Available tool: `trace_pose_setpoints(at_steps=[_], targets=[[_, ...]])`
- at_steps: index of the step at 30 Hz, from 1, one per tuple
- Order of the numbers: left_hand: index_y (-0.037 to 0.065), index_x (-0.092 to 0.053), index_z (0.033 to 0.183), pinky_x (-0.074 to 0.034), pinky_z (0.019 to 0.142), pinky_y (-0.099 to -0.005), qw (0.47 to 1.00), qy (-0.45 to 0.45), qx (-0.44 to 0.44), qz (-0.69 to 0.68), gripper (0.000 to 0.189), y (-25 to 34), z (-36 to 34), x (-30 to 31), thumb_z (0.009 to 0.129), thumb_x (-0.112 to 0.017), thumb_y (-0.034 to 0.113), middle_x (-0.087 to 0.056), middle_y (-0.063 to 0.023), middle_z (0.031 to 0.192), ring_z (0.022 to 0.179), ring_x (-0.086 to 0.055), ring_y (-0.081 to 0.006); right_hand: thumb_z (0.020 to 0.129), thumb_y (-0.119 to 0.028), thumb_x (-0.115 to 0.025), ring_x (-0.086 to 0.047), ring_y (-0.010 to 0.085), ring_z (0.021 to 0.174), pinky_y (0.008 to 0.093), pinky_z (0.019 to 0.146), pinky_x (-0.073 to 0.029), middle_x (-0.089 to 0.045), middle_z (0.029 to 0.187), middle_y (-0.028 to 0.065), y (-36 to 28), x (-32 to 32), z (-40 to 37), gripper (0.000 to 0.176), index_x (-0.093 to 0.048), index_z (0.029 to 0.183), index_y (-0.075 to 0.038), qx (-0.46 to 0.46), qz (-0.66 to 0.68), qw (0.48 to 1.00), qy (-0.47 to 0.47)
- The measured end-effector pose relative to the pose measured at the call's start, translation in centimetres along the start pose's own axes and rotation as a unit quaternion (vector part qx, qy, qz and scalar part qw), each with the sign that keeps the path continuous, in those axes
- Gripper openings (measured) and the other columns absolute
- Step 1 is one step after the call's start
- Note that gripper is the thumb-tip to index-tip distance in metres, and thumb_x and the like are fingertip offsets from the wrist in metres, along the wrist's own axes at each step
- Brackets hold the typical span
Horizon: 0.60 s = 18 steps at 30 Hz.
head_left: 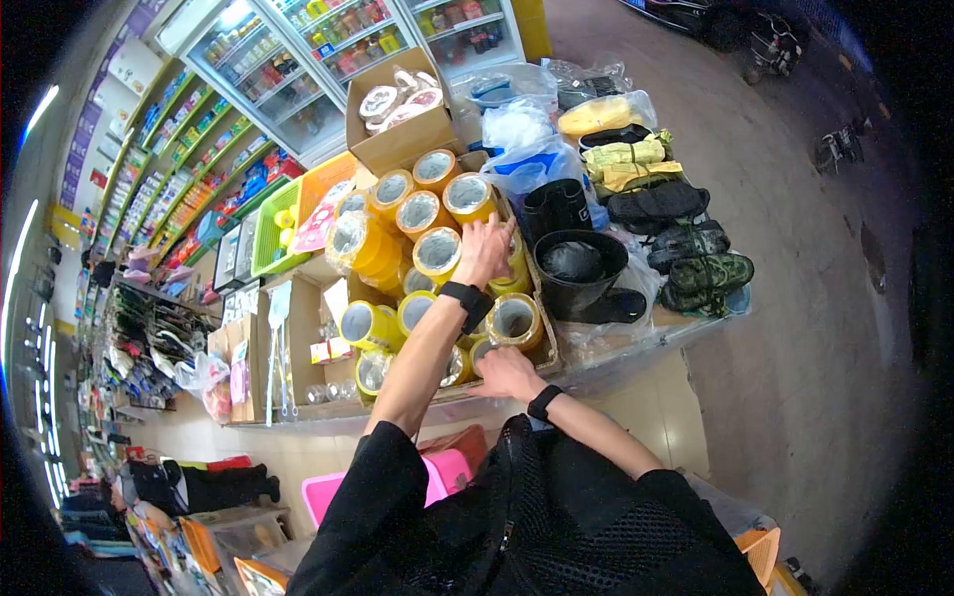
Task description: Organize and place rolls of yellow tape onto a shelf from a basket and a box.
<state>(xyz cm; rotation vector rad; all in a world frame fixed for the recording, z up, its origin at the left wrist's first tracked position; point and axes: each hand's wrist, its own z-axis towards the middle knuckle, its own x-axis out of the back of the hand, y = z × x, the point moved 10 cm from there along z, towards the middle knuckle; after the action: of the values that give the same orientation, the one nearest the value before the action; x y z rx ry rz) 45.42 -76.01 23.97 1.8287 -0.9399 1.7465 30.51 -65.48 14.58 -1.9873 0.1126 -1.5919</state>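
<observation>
My left hand [484, 250] reaches into a cardboard box of packing tape and rests among the upper rolls, fingers apart. A tall roll of yellow tape [468, 195] stands just beyond its fingertips, and another tape roll [437, 250] is close on its left side. Lower down, at the near side of the box, my right hand [509, 374] has its fingers spread and touches the rolls there. Beside it stands an upright tape roll [515, 318]. Parts of the rolls under both hands are hidden. Each wrist wears a black band.
Black rubber boots [581, 268] stand right of the tape box, with bundled shoes [686, 238] farther right. Behind is an open carton [397, 139] of wrapped rolls, before drink fridges [288, 74]. A green basket [266, 233] stands to the left; a pink bin [442, 477] is below the table.
</observation>
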Motion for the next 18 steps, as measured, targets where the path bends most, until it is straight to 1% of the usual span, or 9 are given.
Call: trace_pose_setpoints(at_steps=[3, 4, 5, 9, 13, 14, 15, 17, 18], targets=[[0.007, -0.040, 0.136, -0.044, 0.092, -0.0453, 0.993, 0.040, -0.036, -0.104, 0.090, -1.3, -0.1, -2.4, 0.061, -0.081, 0.036, -0.053, -0.0197, 0.122, 0.108, -0.054, -0.0372, 0.072, -0.058, -0.063, -0.066, 0.0362, 0.072, 0.0448, 0.068, -0.053, -0.066, 0.073, 0.0187, 0.1, 0.3, -0.4, 0.059, -0.068, 0.077, 0.001, -0.001, -0.003, 1.000, 0.010], [0.004, -0.045, 0.132, -0.043, 0.096, -0.0428, 0.983, 0.125, -0.059, -0.123, 0.080, -1.3, -1.8, 0.4, 0.066, -0.078, 0.034, -0.055, -0.0193, 0.122, 0.109, -0.055, -0.0356, 0.072, -0.058, -0.063, -0.066, 0.0361, 0.072, 0.0447, 0.068, -0.053, -0.066, 0.073, 0.0186, 0.0, 0.6, -0.4, 0.059, -0.068, 0.077, 0.001, -0.001, 0.001, 1.000, 0.028], [0.004, -0.045, 0.132, -0.043, 0.096, -0.0428, 0.984, 0.118, -0.058, -0.122, 0.080, -2.0, -3.0, 1.5, 0.066, -0.078, 0.034, -0.055, -0.0193, 0.122, 0.109, -0.055, -0.0356, 0.072, -0.058, -0.063, -0.066, 0.0361, 0.072, 0.0447, 0.068, -0.053, -0.066, 0.073, 0.0186, -0.1, 0.5, -0.4, 0.059, -0.068, 0.077, 0.001, 0.000, 0.008, 1.000, 0.027], [0.002, -0.060, 0.110, -0.048, 0.084, -0.0407, 0.933, 0.309, 0.066, -0.169, 0.053, -10.1, -10.9, 7.6, 0.067, -0.076, 0.030, -0.063, -0.0162, 0.102, 0.097, -0.059, -0.0346, 0.071, -0.058, -0.065, -0.067, 0.0324, 0.071, 0.0420, 0.068, -0.054, -0.067, 0.075, 0.0176, 0.1, -0.1, 0.0, 0.057, -0.071, 0.078, -0.002, -0.009, 0.008, 1.000, -0.002], [0.003, -0.048, 0.126, -0.047, 0.085, -0.0437, 0.918, 0.190, 0.349, 0.004, 0.083, -18.2, -18.8, 4.4, 0.062, -0.078, 0.048, -0.058, -0.0203, 0.106, 0.099, -0.058, -0.0359, 0.069, -0.057, -0.067, -0.067, 0.0318, 0.070, 0.0420, 0.067, -0.053, -0.067, 0.073, 0.0177, -0.1, 0.0, 0.3, 0.055, -0.070, 0.076, -0.002, 0.001, -0.001, 1.000, 0.028], [0.003, -0.040, 0.133, -0.047, 0.089, -0.0448, 0.916, 0.124, 0.382, -0.008, 0.100, -19.5, -20.3, 1.9, 0.057, -0.079, 0.055, -0.054, -0.0220, 0.115, 0.103, -0.057, -0.0371, 0.069, -0.056, -0.068, -0.067, 0.0321, 0.071, 0.0419, 0.067, -0.053, -0.067, 0.073, 0.0180, -0.2, 0.0, 0.5, 0.054, -0.070, 0.075, -0.002, 0.000, -0.004, 1.000, 0.028], [0.003, -0.040, 0.133, -0.047, 0.089, -0.0448, 0.914, 0.121, 0.388, -0.008, 0.100, -20.9, -21.4, 0.0, 0.057, -0.079, 0.055, -0.054, -0.0220, 0.115, 0.103, -0.057, -0.0371, 0.069, -0.055, -0.068, -0.067, 0.0323, 0.072, 0.0418, 0.068, -0.053, -0.067, 0.074, 0.0184, -0.2, -0.1, 0.6, 0.053, -0.070, 0.075, -0.002, 0.001, -0.008, 1.000, 0.027], [0.001, -0.038, 0.134, -0.047, 0.090, -0.0449, 0.920, -0.036, 0.376, -0.108, 0.102, -22.7, -22.5, -6.6, 0.057, -0.079, 0.055, -0.053, -0.0218, 0.116, 0.105, -0.056, -0.0374, 0.069, -0.054, -0.067, -0.066, 0.0339, 0.073, 0.0428, 0.070, -0.053, -0.067, 0.074, 0.0187, -0.2, 0.0, 0.9, 0.053, -0.070, 0.077, -0.001, 0.004, 0.002, 1.000, 0.005], [0.003, -0.040, 0.133, -0.047, 0.089, -0.0457, 0.918, -0.004, 0.378, -0.116, 0.099, -22.4, -22.8, -6.0, 0.056, -0.080, 0.051, -0.053, -0.0230, 0.118, 0.107, -0.056, -0.0375, 0.070, -0.052, -0.067, -0.066, 0.0354, 0.074, 0.0437, 0.072, -0.052, -0.067, 0.075, 0.0190, -0.2, -0.1, 1.0, 0.053, -0.070, 0.079, 0.000, 0.002, 0.012, 1.000, -0.013]])
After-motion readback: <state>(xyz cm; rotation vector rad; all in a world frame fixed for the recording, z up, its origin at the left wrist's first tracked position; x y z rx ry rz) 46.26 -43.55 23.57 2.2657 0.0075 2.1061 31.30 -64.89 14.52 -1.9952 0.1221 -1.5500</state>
